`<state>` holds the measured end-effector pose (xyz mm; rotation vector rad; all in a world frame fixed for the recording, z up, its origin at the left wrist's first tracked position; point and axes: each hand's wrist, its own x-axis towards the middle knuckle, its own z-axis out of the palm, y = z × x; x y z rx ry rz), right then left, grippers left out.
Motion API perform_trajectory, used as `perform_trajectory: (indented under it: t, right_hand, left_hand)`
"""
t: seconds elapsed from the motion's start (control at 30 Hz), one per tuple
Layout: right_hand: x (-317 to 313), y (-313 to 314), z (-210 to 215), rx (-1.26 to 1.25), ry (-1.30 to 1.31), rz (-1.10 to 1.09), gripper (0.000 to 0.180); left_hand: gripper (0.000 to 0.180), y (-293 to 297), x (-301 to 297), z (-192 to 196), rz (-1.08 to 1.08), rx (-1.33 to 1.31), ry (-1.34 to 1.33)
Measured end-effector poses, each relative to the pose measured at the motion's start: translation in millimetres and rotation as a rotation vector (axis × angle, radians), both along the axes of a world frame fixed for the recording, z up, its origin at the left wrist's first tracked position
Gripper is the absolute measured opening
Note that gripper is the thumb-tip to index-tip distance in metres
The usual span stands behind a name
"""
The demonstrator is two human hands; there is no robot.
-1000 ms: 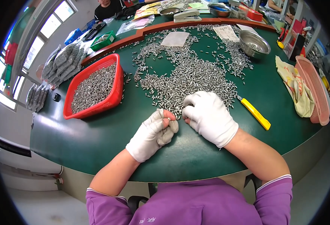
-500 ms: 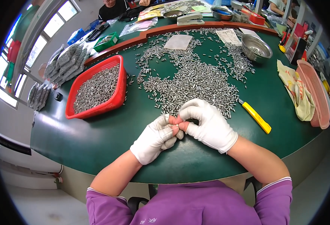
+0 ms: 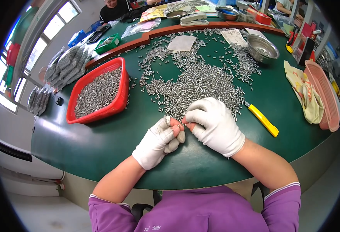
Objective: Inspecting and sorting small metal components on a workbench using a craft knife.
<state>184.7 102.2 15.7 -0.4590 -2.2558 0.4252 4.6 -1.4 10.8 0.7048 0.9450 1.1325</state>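
Observation:
Both hands wear white gloves with bare thumb and index tips, and meet at the near edge of a heap of small silver metal cylinders (image 3: 201,79) on the green table. My left hand (image 3: 157,142) is closed, its thumb and index finger pinched together; any small piece between them is too tiny to make out. Just to its right, a narrow gap away, my right hand (image 3: 218,125) bends over with thumb and index pinched near the heap's edge. What sits in that pinch is mostly hidden by the fingers.
Left stands a red plastic basket (image 3: 124,87) filled with metal cylinders, beyond it packed clear bags (image 3: 67,63). A yellow utility knife (image 3: 262,120) lies right of the heap. Farther off are a steel bowl (image 3: 268,54), a pink basket (image 3: 320,96) and a cloth (image 3: 303,92).
The fingertips, pressed together before, have come slightly apart. My left hand has shifted a little to the left. Basket, knife and heap look the same.

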Motion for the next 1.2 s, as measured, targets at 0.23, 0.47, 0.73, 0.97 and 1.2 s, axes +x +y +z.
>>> perform_trajectory:
  t: [0.23,0.47,0.73,0.97,1.2]
  right_hand:
    - [-1.6,7.2,-11.4,0.198,-0.154,-0.019,0.009]
    - [-0.6,7.2,-10.7,0.203,-0.214,0.036,0.021]
    - [-1.0,6.6,-10.2,0.192,-0.175,0.025,0.022]
    - [-1.2,4.8,-12.2,0.177,-0.183,0.076,0.021]
    - [-2.3,4.8,-2.9,0.079,0.000,0.054,0.017]
  left_hand:
    - [0.026,3.0,1.6,1.9,0.054,0.021,-0.006]
    - [0.028,2.1,0.5,1.4,0.030,0.029,-0.007]
    - [0.027,1.4,-1.8,-2.4,-0.020,0.004,-0.068]
    - [0.024,2.3,-0.9,-0.9,0.029,-0.036,-0.096]
    - [0.026,1.3,-3.8,-4.9,-0.065,-0.052,-0.084]
